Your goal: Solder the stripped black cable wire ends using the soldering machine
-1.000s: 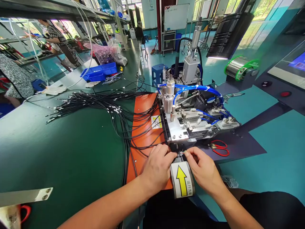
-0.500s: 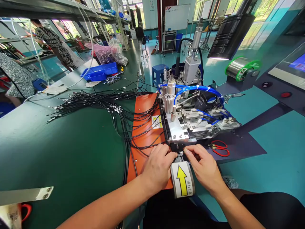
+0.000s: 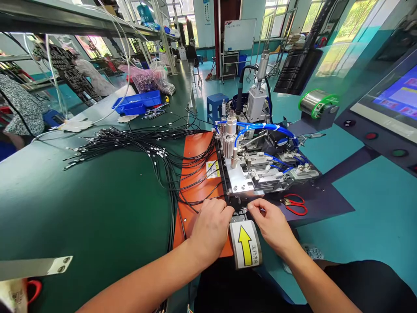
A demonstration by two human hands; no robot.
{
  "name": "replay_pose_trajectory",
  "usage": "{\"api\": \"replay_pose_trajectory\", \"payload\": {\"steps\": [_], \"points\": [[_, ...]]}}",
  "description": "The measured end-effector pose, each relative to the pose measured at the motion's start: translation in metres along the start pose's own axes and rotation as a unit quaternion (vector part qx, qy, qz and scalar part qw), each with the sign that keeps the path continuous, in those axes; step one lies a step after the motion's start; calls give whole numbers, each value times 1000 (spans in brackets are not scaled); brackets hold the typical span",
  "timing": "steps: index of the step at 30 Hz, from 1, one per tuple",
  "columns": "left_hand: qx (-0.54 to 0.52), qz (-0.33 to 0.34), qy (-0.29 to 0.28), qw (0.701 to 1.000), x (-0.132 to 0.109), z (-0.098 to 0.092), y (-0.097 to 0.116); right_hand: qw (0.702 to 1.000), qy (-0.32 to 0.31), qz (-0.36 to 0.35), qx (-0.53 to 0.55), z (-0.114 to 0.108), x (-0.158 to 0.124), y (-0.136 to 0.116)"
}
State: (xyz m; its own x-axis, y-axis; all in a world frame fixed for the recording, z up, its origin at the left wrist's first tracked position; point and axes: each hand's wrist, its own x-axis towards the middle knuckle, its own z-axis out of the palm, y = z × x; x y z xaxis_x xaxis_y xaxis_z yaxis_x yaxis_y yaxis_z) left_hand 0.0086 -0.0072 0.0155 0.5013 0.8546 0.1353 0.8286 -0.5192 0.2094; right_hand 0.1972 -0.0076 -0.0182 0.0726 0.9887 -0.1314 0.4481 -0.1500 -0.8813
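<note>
My left hand (image 3: 211, 228) is closed at the front left corner of the metal machine (image 3: 243, 178), above the orange plate (image 3: 198, 152). Its fingers curl down, and whatever they hold is hidden. Just right of the small front fixture (image 3: 240, 216), my right hand (image 3: 270, 224) pinches with thumb and forefinger; the thing in the pinch is too small to make out. Between the hands, below the fixture, sits a rounded part with a yellow arrow label (image 3: 245, 245). Black cables (image 3: 169, 174) run across the orange plate towards the machine.
Red-handled cutters (image 3: 295, 204) lie right of the machine. A solder wire spool (image 3: 317, 103) and a control panel with a screen (image 3: 395, 102) stand further right. Blue trays (image 3: 138, 101) and a cable bundle (image 3: 107, 141) rest on the green table (image 3: 114, 208). Other people (image 3: 61, 65) are at the back left.
My left hand has drawn back slightly left from the fixture, its thumb no longer reaching over it. My right hand keeps its pinch beside the fixture. The view has turned a little right, showing more screen.
</note>
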Motion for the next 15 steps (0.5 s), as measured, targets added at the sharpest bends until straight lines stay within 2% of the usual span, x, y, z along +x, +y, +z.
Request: {"api": "replay_pose_trajectory", "payload": {"steps": [4, 7, 8, 10, 12, 14, 15], "points": [[1, -8, -13, 1000, 1, -10, 0, 999, 45, -16, -15, -6, -10, -8], [-6, -9, -48, 999, 1, -16, 2, 994, 97, -37, -28, -10, -36, -25], [-7, -7, -61, 998, 1, -18, 2, 995, 81, -46, -22, -8, -48, -31], [-4, -3, -80, 997, 0, -21, 3, 996, -42, -73, -4, 3, -72, -40], [2, 0, -93, 996, -1, -23, 3, 968, -222, -119, -16, 24, -91, -43], [3, 4, -103, 995, -1, -25, 4, 946, -308, -97, -12, 51, -101, -40], [1, 7, -101, 995, -1, -28, 4, 947, -312, -76, -17, 64, -103, -38]]}}
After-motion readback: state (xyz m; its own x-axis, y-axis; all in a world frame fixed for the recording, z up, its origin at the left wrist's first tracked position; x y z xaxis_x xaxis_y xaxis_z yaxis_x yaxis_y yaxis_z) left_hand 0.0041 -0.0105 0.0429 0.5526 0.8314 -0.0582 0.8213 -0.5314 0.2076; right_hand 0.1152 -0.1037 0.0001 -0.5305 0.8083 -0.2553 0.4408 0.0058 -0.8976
